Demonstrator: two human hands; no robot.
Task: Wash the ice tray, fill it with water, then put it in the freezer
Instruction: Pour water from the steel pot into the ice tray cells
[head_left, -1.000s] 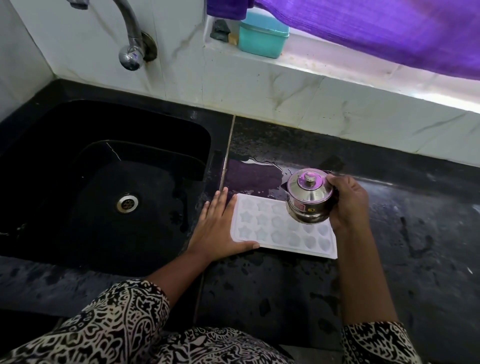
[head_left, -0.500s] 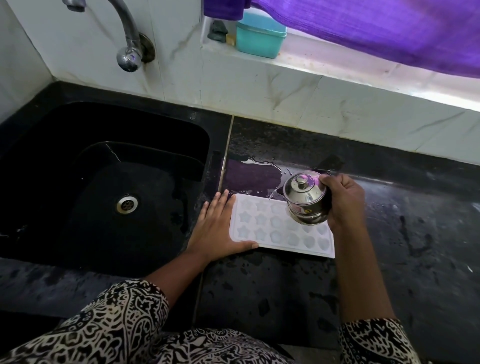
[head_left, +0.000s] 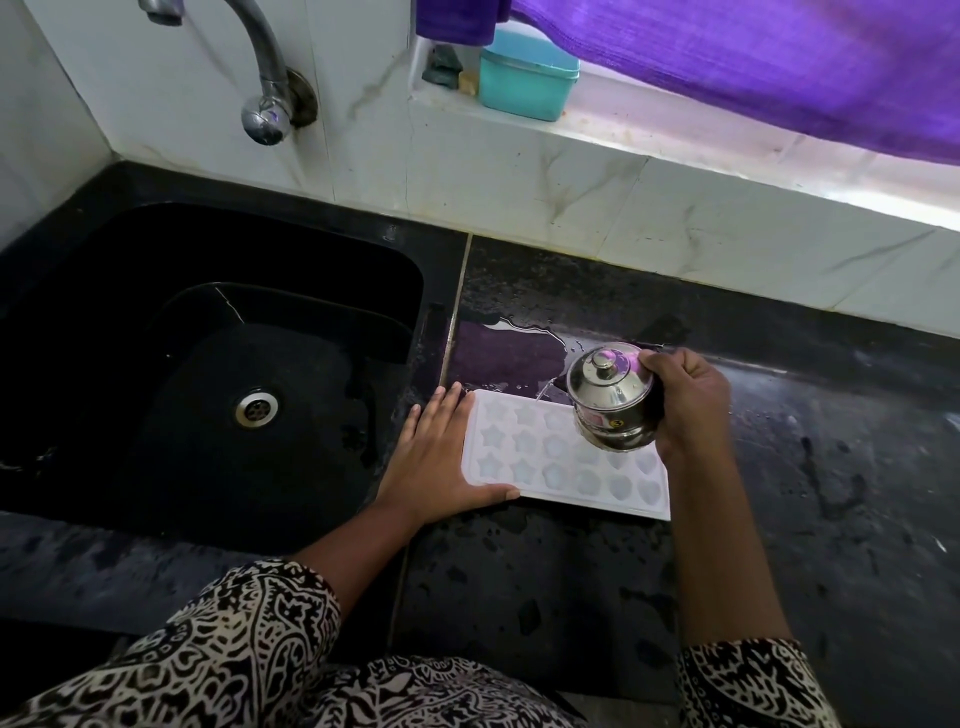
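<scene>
Sleeves (head_left: 234, 649): black-and-white print, nearest, at the bottom edge.

Counter (head_left: 519, 597): black stone, wet in patches, right of the sink.

Tray (head_left: 524, 460): white, translucent plastic, rectangular, flat on the counter just right of the sink's edge. Three rows of moulds, star-shaped toward the left end, heart-shaped toward the right. Far right corner hidden behind the pot.

Left hand (head_left: 436, 457): palm down, fingers straight and together, laid against the tray's left end; thumb stretched along the near left corner. Nothing gripped.

Right hand (head_left: 685, 400): fingers curled round a pot (head_left: 613, 400), held above the tray's far right part.

Pot: small, polished steel, knobbed lid on, tilted leftward; sticker low on the side. Thin streak of water between pot and the tray's far edge.

Puddle (head_left: 504, 353): on the counter just beyond the tray, reflecting purple.

Sink (head_left: 260, 249): black, deep, left of the tray; steel drain (head_left: 256, 408) at its middle.

Tap (head_left: 265, 78): chrome, on the white tiled wall above the sink.

Ledge (head_left: 623, 140): white, far right, bearing a teal box (head_left: 527, 75).

Cloth (head_left: 753, 67): purple, hanging over the ledge, farthest.
</scene>
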